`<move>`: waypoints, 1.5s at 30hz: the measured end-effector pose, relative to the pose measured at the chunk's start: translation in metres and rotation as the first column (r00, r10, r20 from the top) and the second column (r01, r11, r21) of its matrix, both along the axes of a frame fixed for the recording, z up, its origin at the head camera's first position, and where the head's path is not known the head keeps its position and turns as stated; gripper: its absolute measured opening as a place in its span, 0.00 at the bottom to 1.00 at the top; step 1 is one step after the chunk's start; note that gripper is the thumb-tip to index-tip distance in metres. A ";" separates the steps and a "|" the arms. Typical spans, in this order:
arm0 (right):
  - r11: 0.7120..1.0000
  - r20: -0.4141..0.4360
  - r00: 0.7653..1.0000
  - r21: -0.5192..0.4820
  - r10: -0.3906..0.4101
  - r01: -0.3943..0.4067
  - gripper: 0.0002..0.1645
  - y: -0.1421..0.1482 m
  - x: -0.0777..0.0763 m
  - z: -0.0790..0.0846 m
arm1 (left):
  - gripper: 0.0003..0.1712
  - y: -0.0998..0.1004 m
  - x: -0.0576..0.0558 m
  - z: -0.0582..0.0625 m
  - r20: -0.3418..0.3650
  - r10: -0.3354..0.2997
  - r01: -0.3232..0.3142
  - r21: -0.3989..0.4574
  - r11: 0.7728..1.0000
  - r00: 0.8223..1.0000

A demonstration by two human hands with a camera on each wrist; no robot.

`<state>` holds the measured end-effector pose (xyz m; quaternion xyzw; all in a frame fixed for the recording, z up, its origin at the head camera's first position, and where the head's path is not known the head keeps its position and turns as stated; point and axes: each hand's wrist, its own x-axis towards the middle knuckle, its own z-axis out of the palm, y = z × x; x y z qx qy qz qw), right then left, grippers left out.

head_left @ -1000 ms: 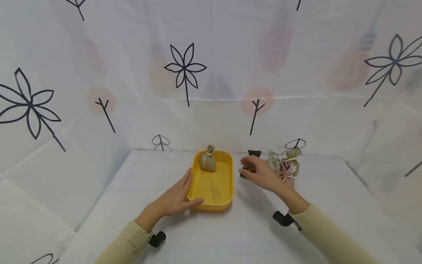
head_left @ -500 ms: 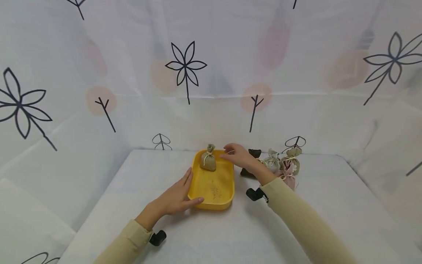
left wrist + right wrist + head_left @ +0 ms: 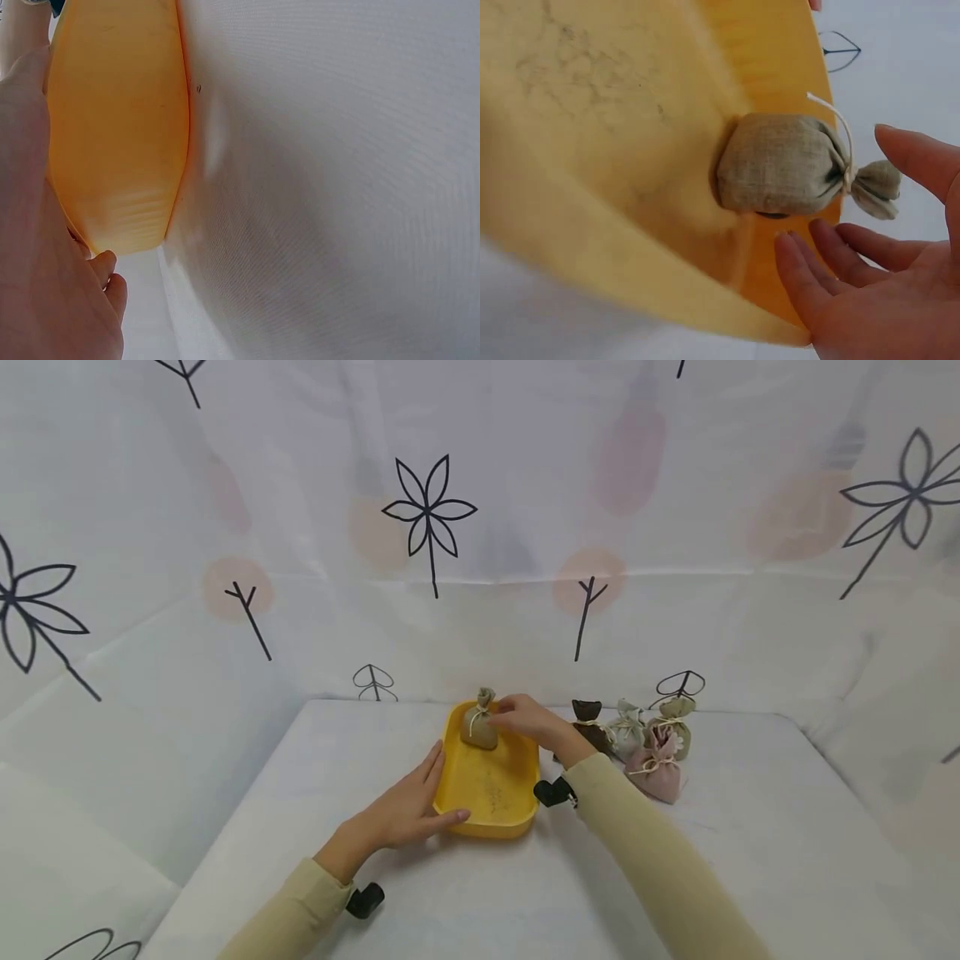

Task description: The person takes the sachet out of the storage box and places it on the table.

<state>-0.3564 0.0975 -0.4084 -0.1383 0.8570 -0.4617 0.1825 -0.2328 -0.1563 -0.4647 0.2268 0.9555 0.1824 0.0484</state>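
Note:
A yellow plastic tray (image 3: 491,829) sits on the white table. At its far left corner stands a small olive-beige cloth sachet (image 3: 780,161), its neck tied with pale cord. My left hand (image 3: 397,810) rests along the tray's left side with straight fingers, the thumb over the near rim; in the left wrist view the tray's outer wall (image 3: 120,127) shows beside the palm. My right hand (image 3: 534,722) is over the tray's far right part, beside the sachet. The right wrist view shows its fingers (image 3: 802,277) and thumb spread around the sachet's neck, apart from it.
Right of the tray stand several tied sachets: a dark brown one (image 3: 591,737), a pale grey-green one (image 3: 626,732), an olive one (image 3: 677,714) and a pink one (image 3: 656,774). Dark scuff marks (image 3: 577,60) show on the tray's floor. A patterned cloth wall (image 3: 495,635) rises behind the table.
My right hand has moved left from beside the dark brown sachet, over the tray's right rim, to the sachet inside. The left hand stays on the tray.

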 end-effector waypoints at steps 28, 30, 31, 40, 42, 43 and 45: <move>0.995 -0.067 0.998 0.098 0.007 0.000 0.17 -0.027 0.001 0.006 | 0.66 0.000 0.001 0.009 0.008 -0.010 0.010 0.001 1.000 1.000; 0.996 -0.056 0.998 0.088 0.019 -0.014 0.15 -0.026 0.003 0.007 | 0.66 0.000 0.001 0.008 0.012 -0.010 0.010 0.004 1.000 1.000; 0.997 -0.046 0.999 0.074 0.030 -0.026 0.14 -0.026 0.004 0.007 | 0.66 0.000 0.001 0.008 0.012 -0.009 0.009 0.005 1.000 1.000; 0.989 0.062 0.991 -0.099 0.118 -0.112 0.12 -0.011 0.002 0.010 | 0.64 0.000 0.003 0.007 0.011 -0.006 0.006 0.021 1.000 1.000; 0.987 0.058 0.991 -0.113 0.118 -0.111 0.13 -0.007 0.006 0.016 | 0.64 0.001 0.003 0.007 0.014 0.000 -0.001 0.024 1.000 1.000; 0.987 0.055 0.992 -0.120 0.114 -0.106 0.14 -0.005 0.008 0.018 | 0.64 0.001 0.003 0.007 0.014 0.003 -0.003 0.021 1.000 1.000; 0.987 0.044 0.994 -0.131 0.103 -0.096 0.14 0.000 0.014 0.024 | 0.64 0.001 0.004 0.006 0.015 0.005 -0.006 0.026 1.000 1.000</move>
